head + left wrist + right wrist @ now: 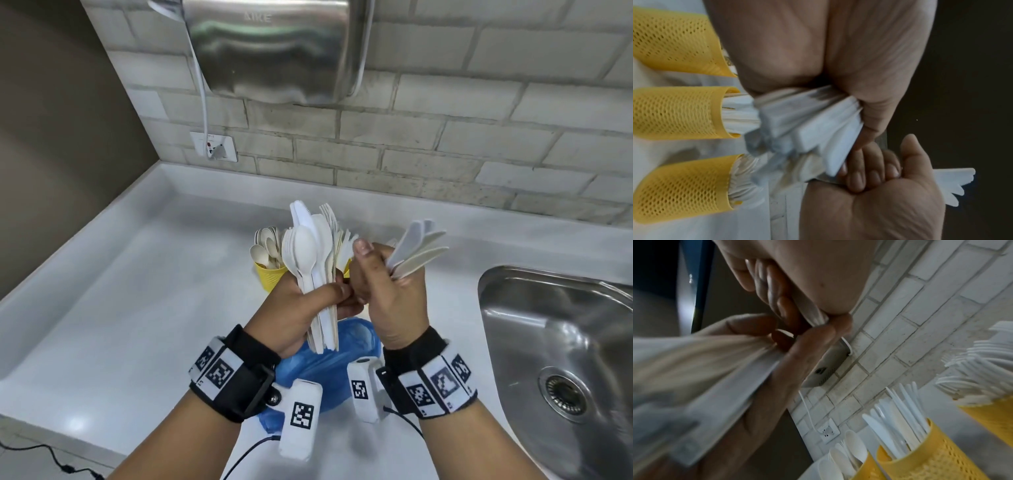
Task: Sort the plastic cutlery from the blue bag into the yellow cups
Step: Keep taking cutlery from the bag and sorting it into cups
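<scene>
The white desk point(113, 308) runs to a brick-tiled wall, with a steel sink point(561, 342) set into its right side. On it stand yellow mesh cups point(674, 113) filled with white cutlery, and nearer lies a crumpled blue bag point(329, 363).

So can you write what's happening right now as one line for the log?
left hand: holds mixed cutlery bundle | right hand: holds knives | yellow cups: partly filled | blue bag: on counter

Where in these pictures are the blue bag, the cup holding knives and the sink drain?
blue bag point(346, 363), head view, crumpled upper fold.
cup holding knives point(920, 456), right wrist view, yellow mesh wall.
sink drain point(565, 394), head view, metal strainer centre.
</scene>
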The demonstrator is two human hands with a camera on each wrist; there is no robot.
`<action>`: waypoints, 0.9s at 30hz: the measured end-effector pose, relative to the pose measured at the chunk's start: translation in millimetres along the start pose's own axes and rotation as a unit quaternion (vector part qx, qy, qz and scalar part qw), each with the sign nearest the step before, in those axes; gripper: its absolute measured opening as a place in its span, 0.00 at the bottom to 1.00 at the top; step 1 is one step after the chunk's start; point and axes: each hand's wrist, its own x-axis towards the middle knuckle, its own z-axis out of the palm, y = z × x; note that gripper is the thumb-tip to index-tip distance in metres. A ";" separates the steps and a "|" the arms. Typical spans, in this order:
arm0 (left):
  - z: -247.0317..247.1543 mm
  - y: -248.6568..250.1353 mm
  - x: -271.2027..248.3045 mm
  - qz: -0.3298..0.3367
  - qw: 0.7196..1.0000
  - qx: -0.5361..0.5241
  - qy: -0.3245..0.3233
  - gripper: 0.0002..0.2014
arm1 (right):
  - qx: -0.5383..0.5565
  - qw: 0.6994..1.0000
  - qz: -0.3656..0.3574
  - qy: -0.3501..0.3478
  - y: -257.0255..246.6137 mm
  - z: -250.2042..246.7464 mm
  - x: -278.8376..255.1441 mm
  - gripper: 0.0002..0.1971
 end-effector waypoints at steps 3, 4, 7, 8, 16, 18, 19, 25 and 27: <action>-3.6 2.2 -3.2 0.047 0.986 0.155 0.025 0.09 | 0.010 0.999 0.030 0.032 -5.3 -4.8 6.5 0.21; -5.0 1.6 -3.7 0.063 0.975 0.211 0.032 0.09 | -0.005 0.999 0.037 0.035 -8.7 -7.2 9.2 0.17; -7.8 0.6 -4.1 0.106 0.942 0.314 0.055 0.07 | -0.101 0.994 0.039 0.007 -19.2 -14.0 16.2 0.08; -7.2 0.8 -4.5 0.127 0.931 0.336 0.065 0.06 | -0.126 0.991 0.043 -0.011 -21.9 -15.9 17.8 0.08; -13.9 0.2 -5.0 0.239 0.856 0.447 0.101 0.15 | -0.304 0.947 0.022 -0.105 -42.9 -31.5 17.0 0.11; -15.2 0.9 -3.1 0.240 0.849 0.460 0.099 0.16 | -0.310 0.946 -0.002 -0.093 -41.6 -30.6 15.2 0.10; -15.2 1.9 -2.3 0.238 0.848 0.463 0.099 0.16 | -0.301 0.951 -0.011 -0.075 -39.7 -30.1 14.8 0.10; -12.5 6.4 -3.6 0.238 0.846 0.466 0.107 0.14 | -0.217 0.974 -0.041 0.046 -42.9 -27.2 9.3 0.09; -11.0 6.1 -4.8 0.247 0.850 0.451 0.117 0.14 | -0.195 0.978 -0.036 0.068 -41.9 -26.2 9.3 0.13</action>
